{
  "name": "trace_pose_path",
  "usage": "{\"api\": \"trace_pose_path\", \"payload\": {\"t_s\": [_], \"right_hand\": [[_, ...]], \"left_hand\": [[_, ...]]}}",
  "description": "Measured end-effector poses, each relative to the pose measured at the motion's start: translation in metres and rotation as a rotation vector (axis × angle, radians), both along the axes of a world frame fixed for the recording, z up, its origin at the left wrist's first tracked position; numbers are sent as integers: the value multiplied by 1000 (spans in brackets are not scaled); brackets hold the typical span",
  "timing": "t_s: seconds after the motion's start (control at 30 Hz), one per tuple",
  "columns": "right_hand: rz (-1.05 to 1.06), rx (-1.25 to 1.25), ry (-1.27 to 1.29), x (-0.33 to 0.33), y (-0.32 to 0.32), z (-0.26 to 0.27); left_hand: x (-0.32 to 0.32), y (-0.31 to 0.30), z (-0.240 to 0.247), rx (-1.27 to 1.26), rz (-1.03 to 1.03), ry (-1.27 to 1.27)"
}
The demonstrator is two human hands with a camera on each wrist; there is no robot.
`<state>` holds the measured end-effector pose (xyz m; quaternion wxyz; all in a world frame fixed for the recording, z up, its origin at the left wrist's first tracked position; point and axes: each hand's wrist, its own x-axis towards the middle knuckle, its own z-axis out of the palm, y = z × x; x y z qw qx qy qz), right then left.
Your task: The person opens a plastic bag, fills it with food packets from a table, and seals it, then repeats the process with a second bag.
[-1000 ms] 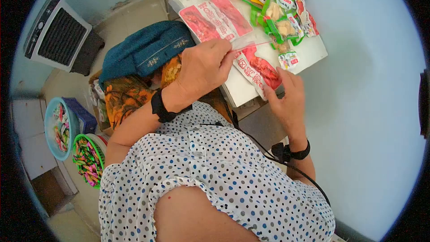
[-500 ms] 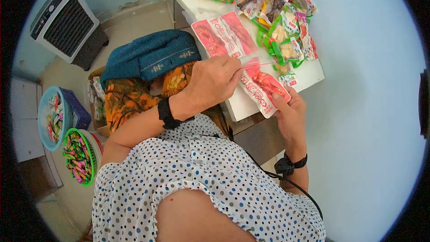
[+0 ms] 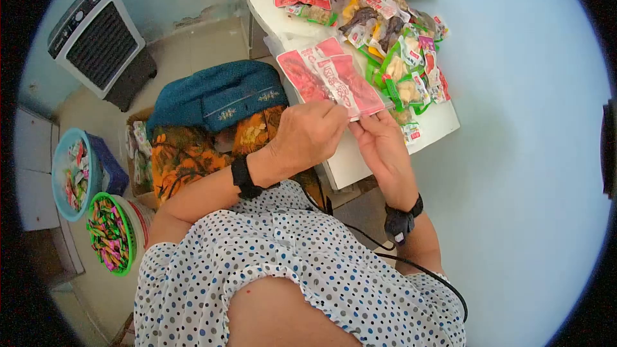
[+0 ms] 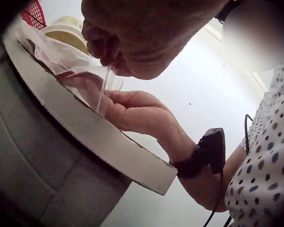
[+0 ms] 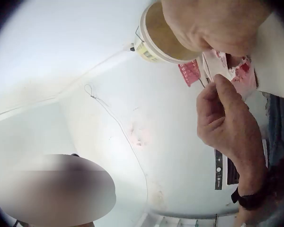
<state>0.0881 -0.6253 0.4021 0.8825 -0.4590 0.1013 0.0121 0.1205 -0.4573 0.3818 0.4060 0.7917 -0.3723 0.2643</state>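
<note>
Left hand (image 3: 312,132): its fingers make a closed pinch on the near edge of the clear bag (image 4: 85,87), as both wrist views let us see.
Right hand (image 3: 389,154): the palm is turned up, and its thumb and fingers appear to us to nip the same edge, just beside the left fingers.
Red-and-white packets (image 3: 334,77): they lie overlapping, directly beyond the fingers of both hands, at the worktop (image 3: 347,170); whether the film encloses one or both, we cannot tell.
Bag edge: we judge the step in hand to be work on this edge, perhaps pressing it together; the next move calls for one steady pinch while the other fingers slide along (without creasing the film).
Snack heap (image 3: 407,93): green-edged packs lie just past the right fingers and leave little room there.
Bucket (image 5: 146,53): farther beyond the fingers, behind the heap.
Black cable (image 3: 443,277): behind the right fingers, toward the body; we think it could catch.
Basin (image 3: 96,173) and basket (image 3: 133,234): well apart, leftward from the left fingers, holding small packs.
</note>
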Motion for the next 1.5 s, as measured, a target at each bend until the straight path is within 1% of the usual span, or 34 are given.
{"api": "trace_pose_path", "payload": {"t_s": [0.07, 0.17, 0.27, 0.37, 0.43, 0.47, 0.57, 0.6, 0.7, 0.8, 0.87, 0.93, 1.0, 1.1, 1.2, 1.3, 1.4, 1.5], "right_hand": [[-29, 20, -35, 12, 2, -5], [-21, -3, -71, 29, 0, -15], [-128, -7, -39, 39, 10, -17], [-169, -63, -4, 43, 11, -17], [-169, -88, -18, 46, 7, -27], [-171, -103, -24, 46, 4, -29], [-160, 24, -88, 41, 4, -22], [-141, -9, -35, 39, -1, -20], [-100, 8, 2, 13, -4, 0], [-117, -331, 84, -23, -29, 34], [-51, -564, 62, -31, -70, 45], [-242, -641, 39, -30, -104, 45], [-485, -516, 22, -21, -138, 33], [-681, -494, 68, 8, -194, 10], [-638, -830, 228, 34, -233, 13], [-530, -1564, 190, 72, -278, 1], [-538, -1913, 133, 100, -303, -19], [-182, -1890, 423, 114, -302, -12]], "left_hand": [[0, -1, 1, -48, -4, -20], [-1, 0, 1, -14, 15, 14], [0, 0, -1, 29, 15, 22], [2, -1, -1, 0, 17, -24], [3, -3, 0, -42, 2, -50], [3, -4, 1, -68, -7, -61], [-2, -3, 8, 27, 2, -10], [-1, -5, 6, -13, 1, -38], [-2, -4, 9, 23, 8, -59], [-3, -4, 9, 11, 26, -54], [-3, -5, 7, 8, 18, -40], [-2, -7, 6, 15, 10, -23], [-3, -7, 5, 37, 9, -3], [-3, -7, 7, 40, 16, -4], [-2, -6, 6, 48, 16, -11], [-2, -5, 7, 57, 20, -9], [-1, -6, 5, 43, 18, -30], [-3, -4, 8, 55, 20, -3]]}}
